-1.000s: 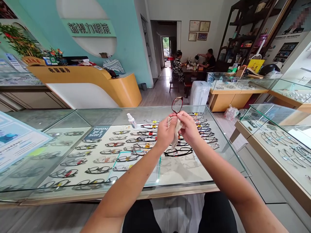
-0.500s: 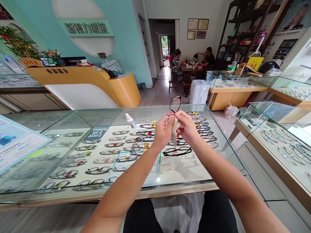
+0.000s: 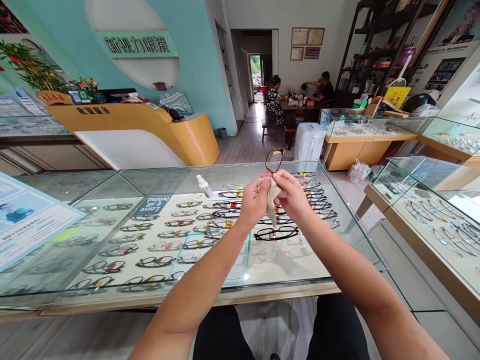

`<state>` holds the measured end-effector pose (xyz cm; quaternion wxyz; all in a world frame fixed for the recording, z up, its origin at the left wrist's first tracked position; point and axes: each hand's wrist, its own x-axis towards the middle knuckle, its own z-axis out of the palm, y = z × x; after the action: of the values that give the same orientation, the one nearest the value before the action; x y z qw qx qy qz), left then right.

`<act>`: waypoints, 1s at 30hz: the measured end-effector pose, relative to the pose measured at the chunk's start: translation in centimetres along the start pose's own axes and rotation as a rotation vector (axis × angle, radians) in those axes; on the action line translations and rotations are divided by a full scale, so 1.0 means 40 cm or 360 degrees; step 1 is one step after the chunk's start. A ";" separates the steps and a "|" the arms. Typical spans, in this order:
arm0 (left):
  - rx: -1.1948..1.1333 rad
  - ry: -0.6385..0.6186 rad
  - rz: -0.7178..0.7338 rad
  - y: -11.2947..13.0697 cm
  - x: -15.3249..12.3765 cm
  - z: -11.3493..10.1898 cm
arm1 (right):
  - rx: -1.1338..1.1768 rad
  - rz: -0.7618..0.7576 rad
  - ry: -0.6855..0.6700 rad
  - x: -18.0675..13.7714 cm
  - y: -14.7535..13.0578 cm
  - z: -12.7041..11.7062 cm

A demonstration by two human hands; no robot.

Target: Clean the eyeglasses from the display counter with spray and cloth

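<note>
Both hands are raised over the glass display counter (image 3: 337, 210). My left hand (image 3: 254, 201) and my right hand (image 3: 293, 195) are closed together on a beige cleaning cloth (image 3: 273, 202) wrapped over part of a pair of dark red glasses (image 3: 274, 160). One lens of the glasses sticks up above my fingers; the other is hidden in the cloth. The cloth's loose end hangs down between my hands.
A small white spray bottle (image 3: 204, 186) stands on the counter, left of my hands. Rows of eyeglass frames (image 3: 157, 235) lie inside the case, and a leaflet (image 3: 26, 220) rests at the left. More glass cases (image 3: 431, 200) stand to the right. Two people sit at a far table (image 3: 300, 105).
My hands stay together on the cloth and glasses, with only slight shifts of the fingers and of the view.
</note>
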<state>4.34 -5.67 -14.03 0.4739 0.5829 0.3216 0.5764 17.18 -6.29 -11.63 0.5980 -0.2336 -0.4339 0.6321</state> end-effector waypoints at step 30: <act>-0.0099 -0.0223 -0.0096 0.011 0.012 -0.014 | -0.0043 -0.0063 0.0010 0.006 -0.010 -0.011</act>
<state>3.80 -5.28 -13.52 0.5302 0.5970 0.2869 0.5293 17.69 -5.98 -11.47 0.6087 -0.2350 -0.4450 0.6134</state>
